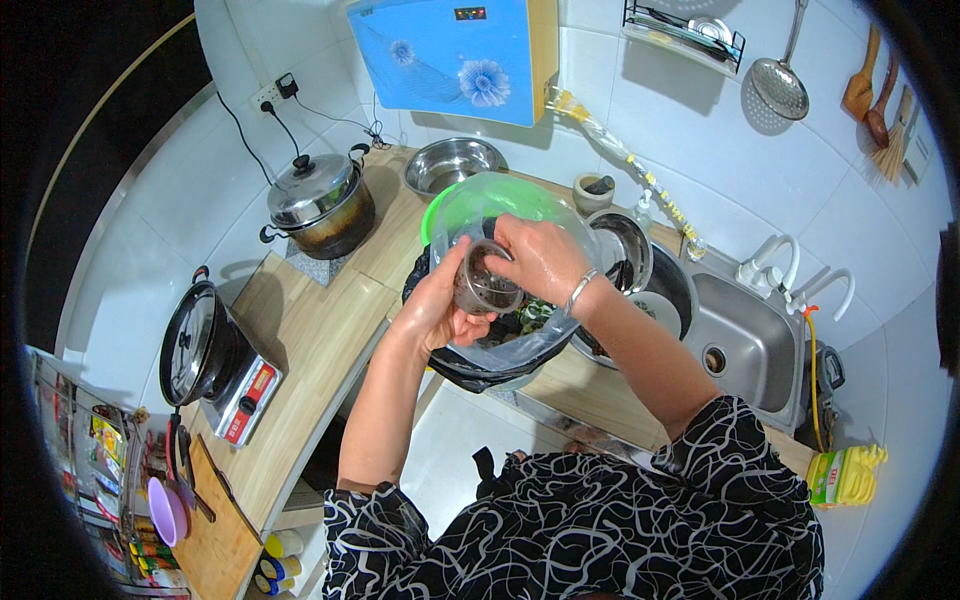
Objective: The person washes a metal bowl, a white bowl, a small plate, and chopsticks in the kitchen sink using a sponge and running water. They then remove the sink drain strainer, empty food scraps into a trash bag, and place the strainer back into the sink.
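My left hand (435,304) is closed around a clear plastic cup (486,296), tilted so its mouth faces me. Dark brown specks coat its inside. One digit of my right hand (544,251) reaches into the cup, while its other fingers curl at the far rim beside something dark. Whether they grip anything is hidden. Both hands look wet. Beneath them gapes a container lined with a clear plastic bag (540,349) and a black bag (472,381). Green and dark scraps (534,315) lie inside it. Bright green plastic (430,217) shows behind the clear bag.
At right are a large metal pot (686,277), a tilted steel bowl (637,244) and the sink (750,337). A steel basin (450,161) and stone mortar (592,196) stand behind. Left are a lidded pot (322,217), a wok (187,349) on a burner, and a cutting board (214,532) with knives.
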The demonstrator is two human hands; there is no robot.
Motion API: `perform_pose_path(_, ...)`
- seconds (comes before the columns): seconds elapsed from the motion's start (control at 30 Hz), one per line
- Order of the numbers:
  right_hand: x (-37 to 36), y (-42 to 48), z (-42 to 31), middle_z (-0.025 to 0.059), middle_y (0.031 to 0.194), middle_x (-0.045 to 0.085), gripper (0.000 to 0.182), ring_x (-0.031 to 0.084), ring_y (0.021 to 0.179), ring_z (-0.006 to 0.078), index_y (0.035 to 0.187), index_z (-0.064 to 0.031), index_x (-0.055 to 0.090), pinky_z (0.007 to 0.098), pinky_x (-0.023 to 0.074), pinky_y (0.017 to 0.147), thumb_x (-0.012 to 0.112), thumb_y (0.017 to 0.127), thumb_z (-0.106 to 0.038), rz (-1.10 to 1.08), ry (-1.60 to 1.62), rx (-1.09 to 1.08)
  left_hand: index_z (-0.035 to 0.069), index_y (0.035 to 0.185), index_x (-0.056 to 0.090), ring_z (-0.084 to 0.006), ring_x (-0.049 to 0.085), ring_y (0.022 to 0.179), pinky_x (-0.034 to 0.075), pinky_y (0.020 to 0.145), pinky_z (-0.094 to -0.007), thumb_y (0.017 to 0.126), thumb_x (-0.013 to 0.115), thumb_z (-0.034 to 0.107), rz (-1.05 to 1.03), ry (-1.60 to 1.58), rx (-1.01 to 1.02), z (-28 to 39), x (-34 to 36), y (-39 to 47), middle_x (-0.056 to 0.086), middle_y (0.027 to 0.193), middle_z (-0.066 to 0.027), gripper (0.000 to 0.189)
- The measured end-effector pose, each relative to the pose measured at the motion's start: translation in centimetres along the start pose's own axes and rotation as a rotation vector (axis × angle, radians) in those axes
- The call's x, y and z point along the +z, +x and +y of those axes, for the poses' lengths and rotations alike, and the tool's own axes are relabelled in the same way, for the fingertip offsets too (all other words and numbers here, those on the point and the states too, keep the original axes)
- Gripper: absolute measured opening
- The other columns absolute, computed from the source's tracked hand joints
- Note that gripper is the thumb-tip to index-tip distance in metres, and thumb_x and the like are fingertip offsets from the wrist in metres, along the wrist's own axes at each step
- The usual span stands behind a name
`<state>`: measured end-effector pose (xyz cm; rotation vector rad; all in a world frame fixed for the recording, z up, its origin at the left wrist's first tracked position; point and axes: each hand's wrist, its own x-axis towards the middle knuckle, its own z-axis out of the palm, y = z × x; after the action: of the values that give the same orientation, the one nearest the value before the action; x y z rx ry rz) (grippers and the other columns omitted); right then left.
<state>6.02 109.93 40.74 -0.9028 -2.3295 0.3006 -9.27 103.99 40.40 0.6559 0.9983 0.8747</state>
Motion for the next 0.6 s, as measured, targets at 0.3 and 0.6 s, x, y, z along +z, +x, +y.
perform_pose_path(0.3, 2.6, -1.3, 0.3, 0.0145, 0.070, 0.057, 0.012, 0.057, 0.065, 0.0303, 0.083, -0.0037, 0.050, 0.0385, 0.0457, 0.055, 0.049, 0.080, -0.015, 0.327, -0.002, -0.199, 0.000, 0.074, 0.050, -0.0185, 0.044, 0.034, 0.024, 0.025, -0.0231, 0.081, 0.031, 0.059, -0.047, -0.012, -0.037, 0.0, -1.4, 0.2, 0.050, 0.052, -0.0143, 0.062)
perform_pose_path(0.6, 2.1, -1.4, 1.5, 0.0134, 0.076, 0.059, 0.011, 0.059, 0.067, 0.0256, 0.088, -0.0030, 0.055, 0.0329, 0.0464, 0.059, 0.051, 0.079, -0.009, 0.257, 0.423, 0.103, -0.003, 0.088, 0.051, -0.0228, 0.046, 0.035, 0.027, 0.023, -0.0237, 0.080, 0.030, 0.061, -0.164, -0.164, -0.033, -0.3, -2.3, 0.5, 0.053, 0.061, -0.0209, 0.067)
